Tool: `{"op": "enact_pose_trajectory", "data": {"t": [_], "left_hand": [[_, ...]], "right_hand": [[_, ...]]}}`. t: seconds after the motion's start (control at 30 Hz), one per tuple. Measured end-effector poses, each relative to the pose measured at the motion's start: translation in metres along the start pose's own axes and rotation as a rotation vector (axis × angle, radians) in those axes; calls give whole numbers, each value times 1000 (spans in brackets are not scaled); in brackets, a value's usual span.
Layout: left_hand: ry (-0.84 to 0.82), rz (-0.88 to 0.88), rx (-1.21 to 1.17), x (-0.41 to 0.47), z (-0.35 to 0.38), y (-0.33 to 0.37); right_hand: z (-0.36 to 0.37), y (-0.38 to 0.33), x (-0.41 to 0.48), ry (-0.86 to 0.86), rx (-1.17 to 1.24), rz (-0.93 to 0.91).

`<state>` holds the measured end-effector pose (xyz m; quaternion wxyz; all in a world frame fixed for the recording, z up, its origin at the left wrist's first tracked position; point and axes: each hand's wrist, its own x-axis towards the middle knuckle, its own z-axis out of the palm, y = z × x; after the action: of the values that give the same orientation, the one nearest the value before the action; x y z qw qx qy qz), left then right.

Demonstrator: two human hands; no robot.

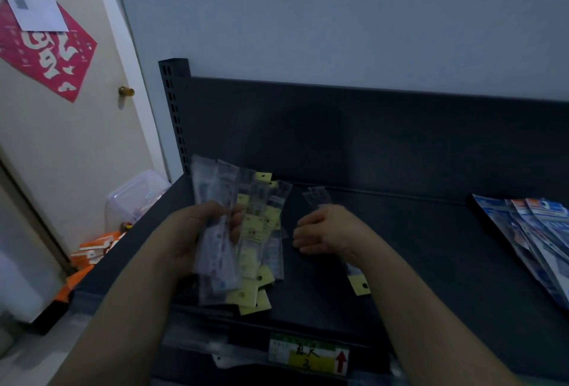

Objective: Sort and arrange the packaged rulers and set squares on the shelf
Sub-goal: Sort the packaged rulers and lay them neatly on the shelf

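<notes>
Along the left part of the dark shelf, as the head camera showed it, we had the sorting under way but far from finished. Our left hand was curled round a bundle of clear-sleeved rulers, thumb on one side and fingers on the other. It held them upright and slightly fanned above the shelf.

Beneath and just beside that bundle lay a loose heap of yellow-carded packs. They overlapped at odd angles, some cards pointing to the back panel and others to the front edge. We judged this heap unsorted.

Our right hand had its fingers curled tight on a single pack. The pack's clear end poked up past the knuckles and its yellow card showed below the wrist. We held it over the bare middle of the shelf, apart from the heap. The dim, blurred picture did not let us tell whether it was a ruler or a set square.

At the far right, blue-and-white packs lay fanned in a leaning row, which looked to us like a group already laid out. A price label sat on the front edge.

By our reckoning, one group was placed and one bundle gathered. The heap and the single pack had yet to be lined up, so well over half the work was left.
</notes>
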<state>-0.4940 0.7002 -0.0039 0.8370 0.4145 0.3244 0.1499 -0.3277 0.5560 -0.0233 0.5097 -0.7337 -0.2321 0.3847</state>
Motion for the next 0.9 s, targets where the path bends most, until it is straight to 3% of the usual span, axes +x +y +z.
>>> {"op": "enact_pose_trajectory", "data": {"t": [0.17,0.33,0.5,0.77,0.83,0.9], "left_hand": [[51,2,-17,5,-14,-8],[26,-7,-17,5,-16,-8],[-6,-29,-31,5,-20,-7],[-10,36,-23,-1,-27,1],[-30,35,-49,-4,-29,4],[-59,35,-65,-7,-29,5]], "right_hand": [[21,-3,-1,-72,60,49],[34,-6,4,22,-317,33],[43,-3,3,71,-494,-42],[32,11,2,298,-661,-325],[13,15,2,408,-741,-328],[-7,21,3,466,-909,-214]]}}
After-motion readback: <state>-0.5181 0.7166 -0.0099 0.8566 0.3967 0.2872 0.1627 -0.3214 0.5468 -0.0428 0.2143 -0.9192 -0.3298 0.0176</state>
